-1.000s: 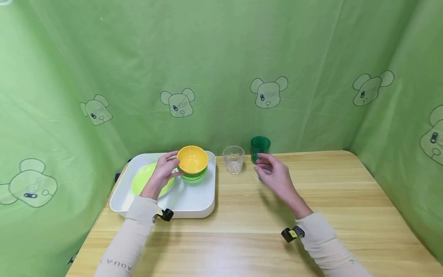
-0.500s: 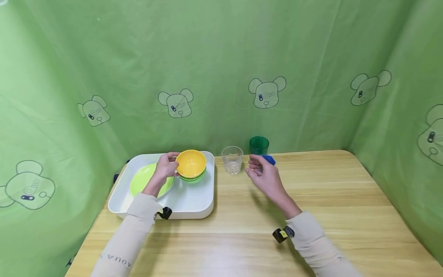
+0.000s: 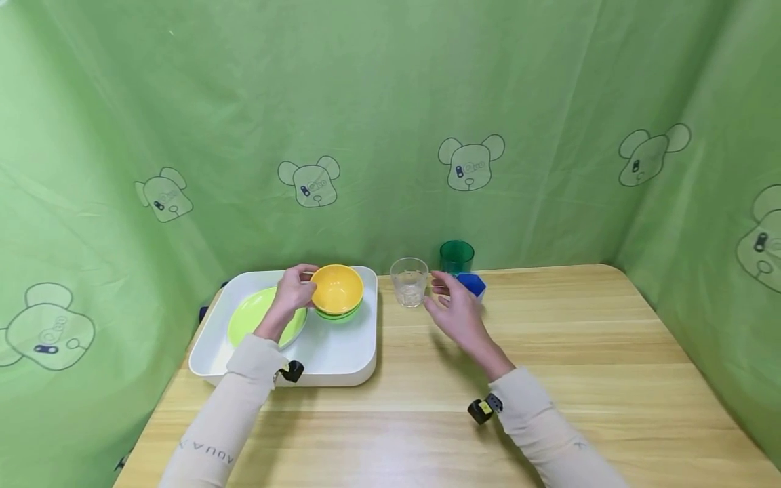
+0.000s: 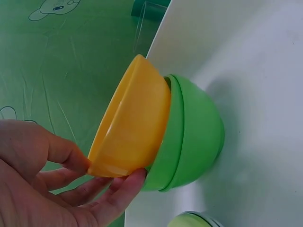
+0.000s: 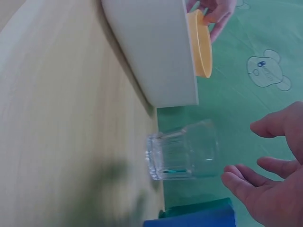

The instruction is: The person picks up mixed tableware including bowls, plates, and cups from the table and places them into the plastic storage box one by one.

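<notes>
Nearest, pale sleeves (image 3: 234, 400), soft and loosely creased, over a smooth wood-grain table (image 3: 390, 434). Further on, to the left, a white tray (image 3: 335, 378) with rounded corners; in it, a flat lime plate (image 3: 245, 318), partly covered by the left hand (image 3: 295, 291). Pinching the yellow bowl (image 3: 337, 289) there at its edge, between thumb and fingers. Lowered over the last second into the mouth of two nested green bowls (image 4: 201, 132), all glossy and round (and standing a little proud, going by the left wrist view). Probably close to settled in the stack, though not yet let go.

Also swung leftwards in that second: the right hand (image 3: 456, 312), away from the blue cup (image 3: 472, 288) to just beside the clear glass (image 3: 409, 285). Holding nothing, with thumb and fingertips well parted; seemingly shaped for a grip, but short of contact. In the glass, a thick base and faceted sides. At the blue cup, an angular mouth.

Behind, a see-through green cup (image 3: 456, 256); last, a wrinkled green curtain (image 3: 390, 135) printed with bear heads.
</notes>
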`<state>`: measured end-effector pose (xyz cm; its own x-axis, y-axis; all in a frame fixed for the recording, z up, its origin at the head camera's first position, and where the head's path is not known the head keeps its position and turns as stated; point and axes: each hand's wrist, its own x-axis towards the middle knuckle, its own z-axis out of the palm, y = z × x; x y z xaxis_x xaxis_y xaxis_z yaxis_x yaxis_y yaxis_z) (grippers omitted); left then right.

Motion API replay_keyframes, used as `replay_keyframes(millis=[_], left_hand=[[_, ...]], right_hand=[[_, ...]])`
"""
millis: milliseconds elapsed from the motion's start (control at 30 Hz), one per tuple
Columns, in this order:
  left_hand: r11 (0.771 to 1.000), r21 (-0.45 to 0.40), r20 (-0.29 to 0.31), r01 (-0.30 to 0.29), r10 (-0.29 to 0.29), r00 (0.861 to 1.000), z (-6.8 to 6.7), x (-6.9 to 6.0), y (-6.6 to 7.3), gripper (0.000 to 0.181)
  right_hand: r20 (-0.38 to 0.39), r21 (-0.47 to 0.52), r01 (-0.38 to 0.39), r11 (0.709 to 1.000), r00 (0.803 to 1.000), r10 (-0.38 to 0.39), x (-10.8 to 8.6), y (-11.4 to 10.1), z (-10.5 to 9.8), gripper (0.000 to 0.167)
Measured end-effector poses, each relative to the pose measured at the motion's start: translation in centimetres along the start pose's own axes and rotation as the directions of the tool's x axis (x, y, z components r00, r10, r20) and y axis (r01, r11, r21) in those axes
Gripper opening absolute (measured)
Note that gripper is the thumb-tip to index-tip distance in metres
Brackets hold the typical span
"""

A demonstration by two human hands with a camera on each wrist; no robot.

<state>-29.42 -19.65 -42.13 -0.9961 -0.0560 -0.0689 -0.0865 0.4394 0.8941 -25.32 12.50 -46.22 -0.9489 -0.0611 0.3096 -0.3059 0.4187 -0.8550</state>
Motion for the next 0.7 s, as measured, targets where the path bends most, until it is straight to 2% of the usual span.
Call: replay_keyframes(millis=[167, 300, 700], left_hand=[[0.997, 0.063, -0.017, -0.044, 0.045, 0.999, -0.1, 0.0, 0.3, 0.044], [0.993, 0.104, -0.023, -0.052, 0.055, 0.998, -0.1, 0.1, 0.2, 0.043], [0.985, 0.169, -0.004, -0.026, 0.027, 1.000, -0.1, 0.7, -0.1, 0.044]], right_hand=[[-0.014, -0.051, -0.020, 0.999, 1.000, 0.019, 0.2, 0.4, 1.0, 0.060], [-0.016, -0.081, -0.033, 0.996, 0.999, 0.032, 0.3, 0.9, 1.8, 0.064], [-0.033, -0.119, -0.047, 0.992, 0.999, 0.044, 0.8, 1.8, 3.2, 0.074]])
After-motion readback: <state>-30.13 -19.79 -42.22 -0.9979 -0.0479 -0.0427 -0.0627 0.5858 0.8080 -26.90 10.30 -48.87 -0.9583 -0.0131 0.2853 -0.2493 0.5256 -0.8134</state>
